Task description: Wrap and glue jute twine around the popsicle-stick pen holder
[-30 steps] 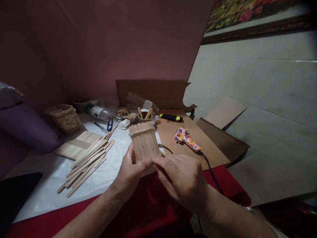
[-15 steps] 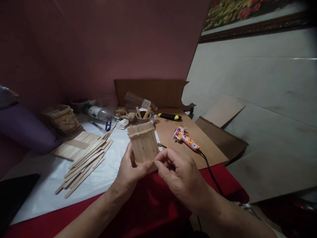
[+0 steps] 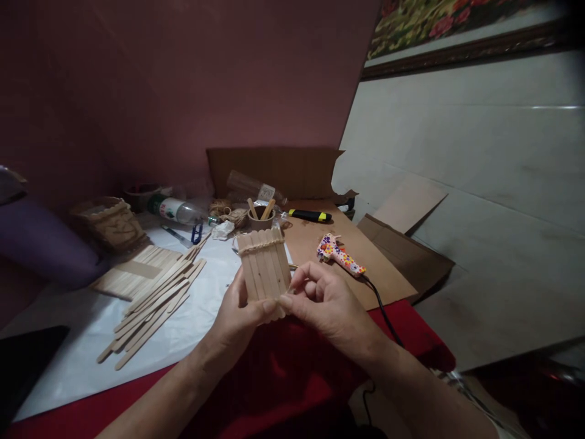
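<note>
"What lies left of the left hand (image 3: 237,312)?"

"Well out from it, a stick-covered container (image 3: 109,225). Nearer, a flat bundle of craft sticks (image 3: 137,271), with loose sticks (image 3: 150,323) fanned out beside it on a white sheet (image 3: 198,302)."

"And the left hand itself?"

"Clamped on the stick piece (image 3: 265,271), its thumb across the lower front. The piece stands slightly tilted between the two hands, with a twisted cord (image 3: 261,244) across its upper part. Beyond both hands, behind the piece, a cup (image 3: 260,225) holds a few sticks."

"The right hand (image 3: 326,308)?"

"Thumb and forefinger are drawn in at the piece's lower right corner. Whether they pinch anything there, I cannot tell."

"Anything past that?"

"Well beyond the right hand, a black and yellow cutter (image 3: 311,216). Nearer to it, a flower-patterned glue gun (image 3: 340,255) on the cardboard (image 3: 375,285), its black cable (image 3: 381,305) running down beside the right wrist."
</note>
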### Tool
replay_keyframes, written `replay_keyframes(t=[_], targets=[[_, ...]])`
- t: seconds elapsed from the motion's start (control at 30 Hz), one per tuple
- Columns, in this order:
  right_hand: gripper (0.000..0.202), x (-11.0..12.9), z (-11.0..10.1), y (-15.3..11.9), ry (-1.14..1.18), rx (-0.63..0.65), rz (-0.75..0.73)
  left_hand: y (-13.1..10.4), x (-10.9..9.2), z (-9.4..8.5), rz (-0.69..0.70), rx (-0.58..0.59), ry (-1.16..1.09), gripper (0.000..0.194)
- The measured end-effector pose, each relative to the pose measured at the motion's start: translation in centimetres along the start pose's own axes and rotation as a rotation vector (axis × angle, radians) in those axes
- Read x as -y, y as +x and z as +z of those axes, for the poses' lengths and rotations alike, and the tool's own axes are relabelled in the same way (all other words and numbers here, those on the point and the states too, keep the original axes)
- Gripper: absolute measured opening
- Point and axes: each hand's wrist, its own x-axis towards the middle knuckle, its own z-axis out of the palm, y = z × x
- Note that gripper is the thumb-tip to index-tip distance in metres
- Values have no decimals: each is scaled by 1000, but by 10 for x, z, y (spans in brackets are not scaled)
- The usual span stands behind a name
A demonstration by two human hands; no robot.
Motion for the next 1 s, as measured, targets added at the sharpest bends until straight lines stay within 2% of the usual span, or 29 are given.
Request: replay_keyframes(t=[0.17, 0.3, 0.53, 0.73, 1.0], targets=[[14, -4, 2, -2, -82, 15, 15, 1, 1, 0, 13, -59, 55, 55], [9, -1, 1, 0, -73, 44, -23, 0, -5, 6, -25, -29, -12, 50], [18, 0, 3, -2, -58, 52, -41, -2, -16, 15, -71, -49, -56, 54], [19, 0, 4, -2, -175, 18, -71, -1, -12, 11, -68, -54, -41, 55], [20, -3, 1, 0, -74, 61, -13, -1, -6, 7, -67, 8, -52, 47]])
